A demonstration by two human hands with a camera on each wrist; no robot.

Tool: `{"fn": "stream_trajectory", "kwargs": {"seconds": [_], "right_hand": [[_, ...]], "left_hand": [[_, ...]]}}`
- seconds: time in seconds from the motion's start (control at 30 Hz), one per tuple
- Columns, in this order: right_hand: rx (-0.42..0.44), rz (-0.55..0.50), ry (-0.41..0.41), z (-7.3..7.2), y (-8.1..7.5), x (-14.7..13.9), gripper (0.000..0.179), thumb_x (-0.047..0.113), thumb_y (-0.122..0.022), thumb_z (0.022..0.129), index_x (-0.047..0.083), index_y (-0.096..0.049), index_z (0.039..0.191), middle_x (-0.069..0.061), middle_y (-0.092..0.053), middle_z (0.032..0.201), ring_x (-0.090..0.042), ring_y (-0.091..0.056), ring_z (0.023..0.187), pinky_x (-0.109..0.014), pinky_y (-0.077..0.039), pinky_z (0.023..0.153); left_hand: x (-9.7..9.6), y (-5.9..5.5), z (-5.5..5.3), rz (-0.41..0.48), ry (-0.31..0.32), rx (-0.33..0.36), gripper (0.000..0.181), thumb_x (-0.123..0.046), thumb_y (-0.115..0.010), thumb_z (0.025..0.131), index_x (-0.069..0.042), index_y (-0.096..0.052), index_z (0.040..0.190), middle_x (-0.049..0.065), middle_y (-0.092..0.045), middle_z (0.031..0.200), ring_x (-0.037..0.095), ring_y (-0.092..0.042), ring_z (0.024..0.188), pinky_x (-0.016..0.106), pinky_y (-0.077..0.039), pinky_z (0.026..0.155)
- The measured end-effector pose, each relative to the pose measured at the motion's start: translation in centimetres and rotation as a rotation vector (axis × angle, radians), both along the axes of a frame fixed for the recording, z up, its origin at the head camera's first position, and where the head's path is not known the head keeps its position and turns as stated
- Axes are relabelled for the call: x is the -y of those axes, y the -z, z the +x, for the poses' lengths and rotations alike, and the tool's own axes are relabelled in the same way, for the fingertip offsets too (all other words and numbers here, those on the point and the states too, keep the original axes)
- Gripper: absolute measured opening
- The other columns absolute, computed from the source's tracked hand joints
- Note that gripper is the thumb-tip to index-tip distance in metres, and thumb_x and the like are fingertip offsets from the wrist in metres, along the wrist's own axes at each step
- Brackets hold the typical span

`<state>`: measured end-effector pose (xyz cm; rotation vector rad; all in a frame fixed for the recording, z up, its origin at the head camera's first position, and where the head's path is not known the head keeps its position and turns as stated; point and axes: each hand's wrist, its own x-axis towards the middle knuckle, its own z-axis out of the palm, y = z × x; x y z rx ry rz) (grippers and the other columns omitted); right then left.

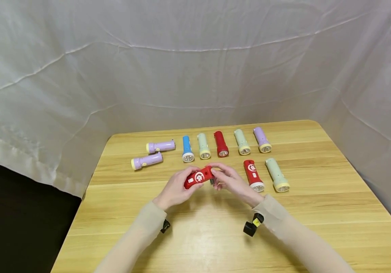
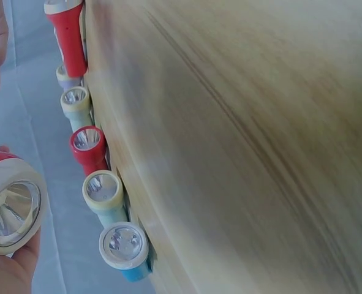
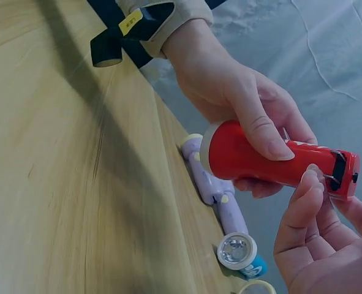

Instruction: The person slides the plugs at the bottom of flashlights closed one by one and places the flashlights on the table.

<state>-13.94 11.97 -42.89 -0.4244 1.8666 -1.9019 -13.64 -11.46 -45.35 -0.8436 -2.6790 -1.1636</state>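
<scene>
In the head view my left hand [image 1: 176, 188] grips a red flashlight [image 1: 198, 177] with a white round emblem, holding it sideways above the table. My right hand [image 1: 232, 182] is at the tail end, its thumb and fingers pinching it. The right wrist view shows the left hand [image 3: 230, 92] wrapped round the red barrel, thumb along it. There, the right hand's [image 3: 328, 245] fingertips are at thin metal prongs [image 3: 332, 177] by a black recess in the tail. In the left wrist view the held flashlight's clear lens and white rim [image 2: 14, 205] face the camera.
Behind the hands, a row holds blue [image 1: 187, 149], pale green [image 1: 204, 146], red [image 1: 221, 144] and purple [image 1: 262, 140] flashlights. Two purple ones [image 1: 147, 160] lie at left. Right of the hands lie a red one [image 1: 253, 175] and a green one [image 1: 277, 175]. Grey curtains [image 1: 216, 83] surround the table.
</scene>
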Motion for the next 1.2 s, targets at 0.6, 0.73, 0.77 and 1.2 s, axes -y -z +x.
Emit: {"fn": "stream_trajectory", "kwargs": {"seconds": [0.6, 0.73, 0.77, 1.2], "right_hand": [[0.111, -0.153, -0.078, 0.10, 0.62, -0.56, 0.044, 0.025, -0.051, 0.106, 0.006, -0.048, 0.146, 0.004, -0.063, 0.101, -0.007, -0.057, 0.080, -0.019, -0.051, 0.073], [0.134, -0.187, -0.100, 0.04, 0.73, -0.66, 0.043, 0.025, -0.051, 0.106, 0.010, -0.049, 0.146, 0.006, -0.064, 0.100, -0.006, -0.058, 0.080, -0.019, -0.051, 0.074], [0.140, -0.193, -0.104, 0.03, 0.74, -0.69, 0.043, 0.026, -0.052, 0.106, 0.011, -0.050, 0.146, 0.007, -0.064, 0.100, -0.006, -0.059, 0.080, -0.019, -0.051, 0.074], [0.150, -0.242, -0.165, -0.05, 0.92, -0.98, 0.043, 0.024, -0.051, 0.106, 0.014, -0.050, 0.148, 0.006, -0.063, 0.106, -0.006, -0.057, 0.081, -0.020, -0.050, 0.076]], "left_hand": [[-0.28, 0.24, 0.13, 0.031, 0.045, -0.007, 0.044, -0.024, -0.073, 0.093, -0.012, -0.057, 0.132, 0.009, -0.071, 0.121, 0.018, -0.069, 0.098, 0.025, -0.056, 0.078], [-0.28, 0.25, 0.16, 0.029, 0.058, -0.005, 0.046, -0.023, -0.072, 0.094, -0.009, -0.057, 0.135, 0.012, -0.071, 0.122, 0.020, -0.070, 0.100, 0.027, -0.058, 0.080], [-0.29, 0.26, 0.16, 0.028, 0.062, -0.004, 0.046, -0.023, -0.071, 0.094, -0.008, -0.057, 0.136, 0.012, -0.071, 0.123, 0.021, -0.070, 0.101, 0.028, -0.059, 0.081], [-0.68, 0.11, 0.43, 0.045, 0.088, 0.013, 0.048, -0.022, -0.070, 0.096, -0.009, -0.057, 0.140, 0.012, -0.070, 0.128, 0.021, -0.070, 0.104, 0.027, -0.059, 0.083]]}}
